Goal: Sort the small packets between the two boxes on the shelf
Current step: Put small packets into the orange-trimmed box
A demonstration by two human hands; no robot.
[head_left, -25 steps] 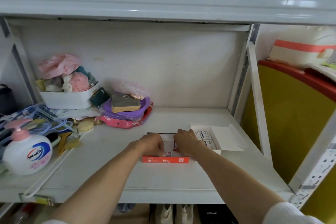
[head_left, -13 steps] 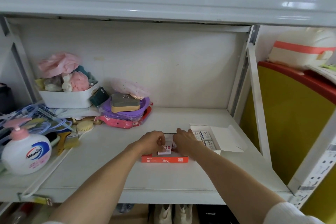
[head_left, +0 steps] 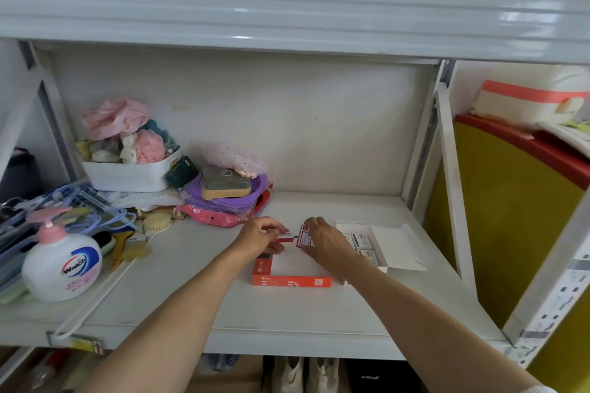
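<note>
An open red box (head_left: 291, 281) lies at the middle of the white shelf (head_left: 287, 319). Its visible inside looks white and bare. To its right stands an open white box (head_left: 392, 249) with several white packets (head_left: 362, 241) in it. My left hand (head_left: 260, 236) hovers above the red box's far end and pinches a flat red-and-white packet (head_left: 284, 238). My right hand (head_left: 325, 242) is beside it, holding another red-and-white packet (head_left: 304, 235) upright. The two packets almost touch.
A pink-capped soap bottle (head_left: 62, 268) stands at the shelf's front left. Behind it lie hangers, brushes, a white basket (head_left: 127, 174) of cloth items and a purple pile (head_left: 228, 195). A metal upright (head_left: 453, 185) bounds the shelf on the right.
Both hands have risen out of the red box, each lifting a red-and-white packet. The camera view has tilted up slightly.
</note>
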